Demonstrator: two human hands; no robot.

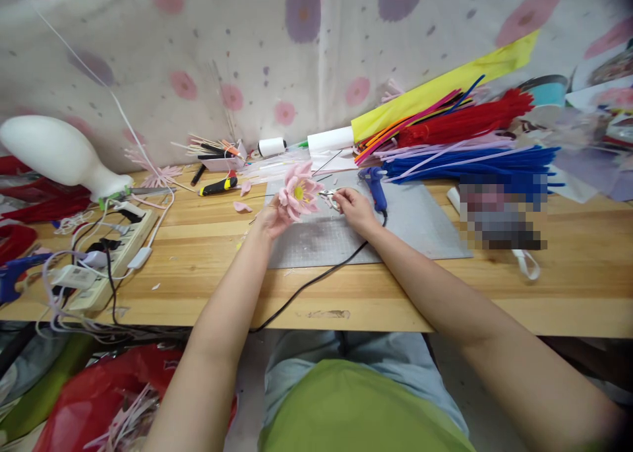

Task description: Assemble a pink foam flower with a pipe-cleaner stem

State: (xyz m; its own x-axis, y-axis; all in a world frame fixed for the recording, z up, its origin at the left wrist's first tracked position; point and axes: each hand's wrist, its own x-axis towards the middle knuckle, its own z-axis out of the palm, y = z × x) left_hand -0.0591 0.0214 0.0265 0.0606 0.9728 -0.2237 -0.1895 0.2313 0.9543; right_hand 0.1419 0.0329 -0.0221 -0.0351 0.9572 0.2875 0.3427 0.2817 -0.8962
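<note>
One pink flower [299,193] is sitting up over the grey mat [420,224] in the middle of the desk [208,241], and the left hand [271,220] is gripping it from underneath, fingers closed around its base. It is looking light and soft, petals thin and easy to crush, so the base or stem is the place to pinch it, never the bloom. The right hand [352,206] is curling around one small metal tool [328,195], probably scissors or pliers, though the view is too small to be sure, its tips pointing at the flower's right side. Two loose petals [242,206] are lying on the wood just left of the flower. One blue glue gun [376,187] is resting just beyond the right hand, its black cord [316,277] trailing toward the near edge.
</note>
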